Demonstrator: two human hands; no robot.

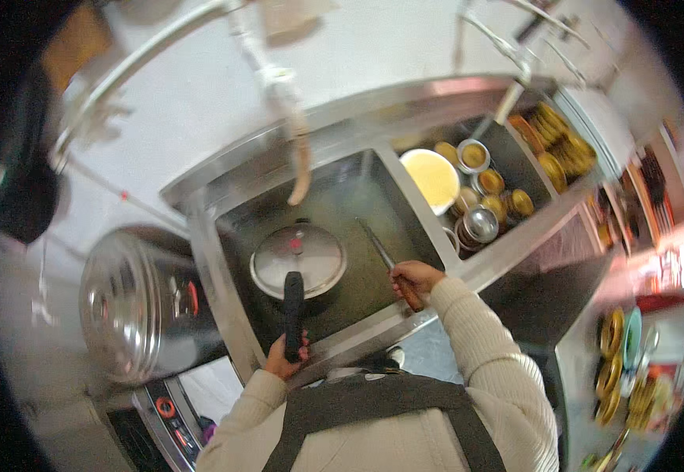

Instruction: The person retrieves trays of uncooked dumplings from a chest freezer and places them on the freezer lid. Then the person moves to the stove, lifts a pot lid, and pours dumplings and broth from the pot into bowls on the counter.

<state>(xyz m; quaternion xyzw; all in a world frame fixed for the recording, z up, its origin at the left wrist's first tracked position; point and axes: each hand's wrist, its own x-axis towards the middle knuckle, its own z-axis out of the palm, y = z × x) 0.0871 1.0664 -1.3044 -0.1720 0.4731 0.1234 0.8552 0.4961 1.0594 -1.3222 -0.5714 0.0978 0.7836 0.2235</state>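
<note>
My left hand [286, 355] grips the black handle of a lidded pressure cooker [299, 259], which is in the left basin of a metal sink [389, 236]. My right hand [414, 278] is closed around the brown handle of a long, thin metal tool [382, 246], perhaps a knife or a sharpening rod; blur hides its exact kind. The tool points up and left over the basin, right of the cooker and apart from it. A curved tap spout [300, 159] hangs over the basin, above the cooker's lid.
The right basin holds a white bowl with yellow inside [429, 180], several steel cups and small dishes [480, 223]. Beyond a divider sit stacked yellowish dishes [563, 141]. A large shiny metal vessel [135, 307] stands left of the sink. Dishes [612, 348] lie on a surface at right.
</note>
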